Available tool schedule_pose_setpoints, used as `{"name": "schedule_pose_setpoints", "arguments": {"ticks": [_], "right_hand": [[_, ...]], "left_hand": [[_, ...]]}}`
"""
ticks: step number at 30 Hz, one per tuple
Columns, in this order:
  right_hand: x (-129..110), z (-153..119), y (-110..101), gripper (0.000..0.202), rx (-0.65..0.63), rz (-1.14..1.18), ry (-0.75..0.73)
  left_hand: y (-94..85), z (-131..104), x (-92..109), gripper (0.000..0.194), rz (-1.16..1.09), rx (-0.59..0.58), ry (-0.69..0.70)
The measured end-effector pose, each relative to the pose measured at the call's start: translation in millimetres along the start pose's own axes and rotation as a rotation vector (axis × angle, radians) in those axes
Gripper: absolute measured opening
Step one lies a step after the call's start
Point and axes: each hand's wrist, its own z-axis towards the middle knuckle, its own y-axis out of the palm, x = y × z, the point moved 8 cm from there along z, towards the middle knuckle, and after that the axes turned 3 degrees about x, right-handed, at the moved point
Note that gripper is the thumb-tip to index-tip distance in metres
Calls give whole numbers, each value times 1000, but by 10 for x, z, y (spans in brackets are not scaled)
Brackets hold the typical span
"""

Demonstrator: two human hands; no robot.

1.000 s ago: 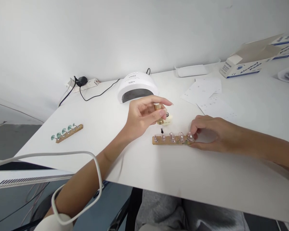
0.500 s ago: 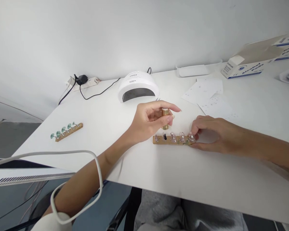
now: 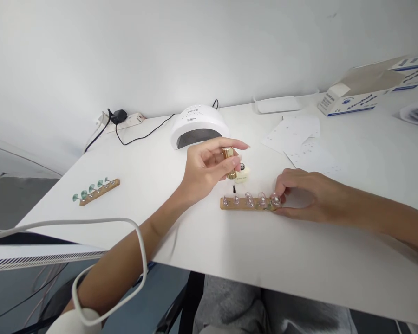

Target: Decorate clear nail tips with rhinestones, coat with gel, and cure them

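Note:
My left hand (image 3: 212,167) pinches a gold cap (image 3: 230,163) whose small dark brush tip (image 3: 234,189) points down, just above a wooden strip. Along that wooden strip (image 3: 254,207) stand several clear, pinkish nail tips (image 3: 250,199). At the strip's right end, my right hand (image 3: 299,192) grips it between thumb and fingers. Behind the gold cap sits a pale yellow bottle (image 3: 243,173) with a dark top, partly covered by my left fingers. A second wooden strip (image 3: 101,192) with several green nail tips lies at the left.
At the back stand a white nail lamp (image 3: 200,125), a white tray (image 3: 278,104) and an opened carton (image 3: 355,96). Speckled papers (image 3: 299,134) lie in front of the tray. A power strip (image 3: 134,119) is at the back left; a white cable (image 3: 90,220) crosses my left forearm.
My left hand has moved left and slightly up with the gold cap, and the brush has left the second nail tip. The yellow bottle has come into view. My right hand keeps its grip.

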Motion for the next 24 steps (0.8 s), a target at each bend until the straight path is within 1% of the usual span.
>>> {"name": "schedule_pose_setpoints", "arguments": {"ticks": [3, 5, 8, 14, 19, 24], "right_hand": [[1, -2, 6, 20, -15, 0, 19], [3, 0, 15, 20, -29, 0, 22], [14, 0, 15, 20, -25, -7, 15], [13, -6, 13, 19, -4, -10, -26], [8, 2, 12, 18, 1, -6, -18], [5, 2, 6, 19, 4, -4, -23]], "left_hand": [[79, -24, -15, 21, -41, -75, -49], [138, -51, -7, 21, -28, -118, -71], [184, -86, -2, 20, 26, -138, -90], [168, -95, -1, 19, 94, -100, -44], [139, -87, 21, 19, 152, -67, 3], [119, -70, 32, 17, 137, -42, 7]]}}
